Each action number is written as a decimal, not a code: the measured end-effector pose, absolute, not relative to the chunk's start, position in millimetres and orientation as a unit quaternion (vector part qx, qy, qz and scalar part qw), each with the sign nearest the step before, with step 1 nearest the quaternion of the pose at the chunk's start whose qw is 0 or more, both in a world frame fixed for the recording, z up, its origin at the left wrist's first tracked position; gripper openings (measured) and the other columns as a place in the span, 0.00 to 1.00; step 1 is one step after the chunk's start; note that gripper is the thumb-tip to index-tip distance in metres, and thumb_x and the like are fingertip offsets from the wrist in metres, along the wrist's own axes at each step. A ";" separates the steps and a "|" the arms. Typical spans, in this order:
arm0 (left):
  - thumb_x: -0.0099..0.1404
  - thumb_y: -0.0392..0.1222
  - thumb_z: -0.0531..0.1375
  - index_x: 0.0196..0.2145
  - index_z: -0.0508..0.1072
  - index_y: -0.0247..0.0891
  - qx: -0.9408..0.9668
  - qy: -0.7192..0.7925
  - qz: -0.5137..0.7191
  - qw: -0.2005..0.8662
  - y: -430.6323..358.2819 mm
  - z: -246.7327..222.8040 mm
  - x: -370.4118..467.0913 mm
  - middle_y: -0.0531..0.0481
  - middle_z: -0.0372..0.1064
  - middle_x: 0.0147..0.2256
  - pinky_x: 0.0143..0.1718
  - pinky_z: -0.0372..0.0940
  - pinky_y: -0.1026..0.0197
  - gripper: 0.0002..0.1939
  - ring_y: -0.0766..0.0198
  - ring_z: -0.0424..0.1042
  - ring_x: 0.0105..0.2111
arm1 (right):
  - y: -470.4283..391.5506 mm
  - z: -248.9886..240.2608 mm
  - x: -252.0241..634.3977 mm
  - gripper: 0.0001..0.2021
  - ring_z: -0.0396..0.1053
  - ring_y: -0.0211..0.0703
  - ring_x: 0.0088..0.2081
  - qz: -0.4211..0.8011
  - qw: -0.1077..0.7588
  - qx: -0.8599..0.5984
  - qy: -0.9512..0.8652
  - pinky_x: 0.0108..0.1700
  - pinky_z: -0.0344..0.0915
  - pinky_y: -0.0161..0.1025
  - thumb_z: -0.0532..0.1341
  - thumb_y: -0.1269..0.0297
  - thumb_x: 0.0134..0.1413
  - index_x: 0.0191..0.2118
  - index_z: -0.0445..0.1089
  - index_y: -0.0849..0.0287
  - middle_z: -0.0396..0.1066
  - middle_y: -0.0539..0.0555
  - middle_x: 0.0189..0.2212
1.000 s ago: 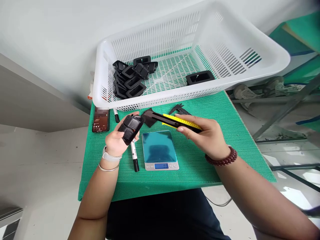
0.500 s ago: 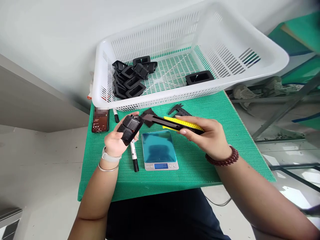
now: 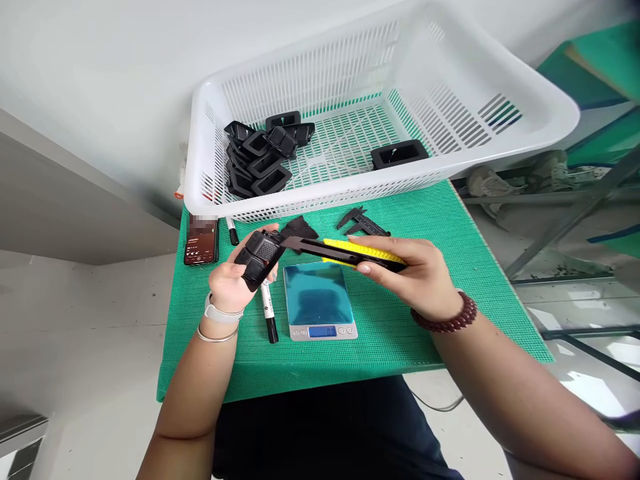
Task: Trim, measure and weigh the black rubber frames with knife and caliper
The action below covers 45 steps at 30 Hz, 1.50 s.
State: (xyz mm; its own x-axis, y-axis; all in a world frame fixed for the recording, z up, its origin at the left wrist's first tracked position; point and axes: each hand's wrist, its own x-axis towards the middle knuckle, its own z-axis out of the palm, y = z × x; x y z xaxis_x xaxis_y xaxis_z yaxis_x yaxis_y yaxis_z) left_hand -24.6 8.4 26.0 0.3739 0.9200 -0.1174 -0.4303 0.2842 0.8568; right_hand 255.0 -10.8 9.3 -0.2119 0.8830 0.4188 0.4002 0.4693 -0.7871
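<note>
The part is pinched in my left hand, tilted, left of the scale. My right hand grips the yellow knife, its blade at the part's edge, above the scale.

One each: basket, scale, knife, caliper, phone, dark piece, held black part; two markers; basket parts uncountable.
</note>
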 end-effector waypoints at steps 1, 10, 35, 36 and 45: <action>0.42 0.43 0.58 0.55 0.69 0.29 0.383 0.322 0.460 0.733 8.4 25.8 -24.6 0.49 0.69 0.24 0.24 0.54 0.59 0.40 0.61 0.66 0.22 | -10.7 9.2 255.1 0.16 0.80 0.45 0.35 0.269 0.448 -0.437 -0.732 0.32 0.76 0.38 0.67 0.59 0.56 0.51 0.76 0.48 0.80 0.51 0.43; 0.42 0.42 0.58 0.53 0.71 0.30 0.378 0.317 0.451 0.743 8.4 26.1 -23.7 0.48 0.71 0.28 0.23 0.54 0.60 0.38 0.63 0.64 0.20 | -9.9 7.2 255.1 0.16 0.80 0.43 0.38 0.296 0.459 -0.432 -0.717 0.37 0.77 0.36 0.67 0.62 0.56 0.51 0.76 0.49 0.79 0.50 0.46; 0.47 0.48 0.66 0.56 0.72 0.37 0.448 0.285 0.443 0.723 8.1 16.6 -28.8 0.46 0.70 0.35 0.21 0.64 0.62 0.37 0.65 0.66 0.25 | -9.1 13.0 252.5 0.15 0.79 0.48 0.41 0.416 0.403 -0.469 -0.667 0.42 0.77 0.41 0.67 0.57 0.54 0.46 0.78 0.56 0.80 0.54 0.42; 0.47 0.48 0.67 0.56 0.72 0.38 0.451 0.284 0.442 0.722 8.0 17.1 -28.6 0.46 0.70 0.35 0.22 0.65 0.62 0.37 0.65 0.66 0.25 | -9.1 13.9 252.6 0.15 0.79 0.49 0.41 0.427 0.403 -0.469 -0.660 0.42 0.77 0.41 0.67 0.57 0.54 0.46 0.78 0.56 0.80 0.54 0.42; 0.49 0.49 0.69 0.59 0.70 0.45 0.503 0.294 0.409 0.702 7.8 19.6 -23.8 0.46 0.72 0.41 0.24 0.67 0.63 0.38 0.64 0.69 0.29 | -8.6 15.2 252.4 0.17 0.77 0.45 0.35 0.485 0.361 -0.444 -0.661 0.33 0.74 0.37 0.67 0.56 0.54 0.48 0.77 0.56 0.80 0.54 0.35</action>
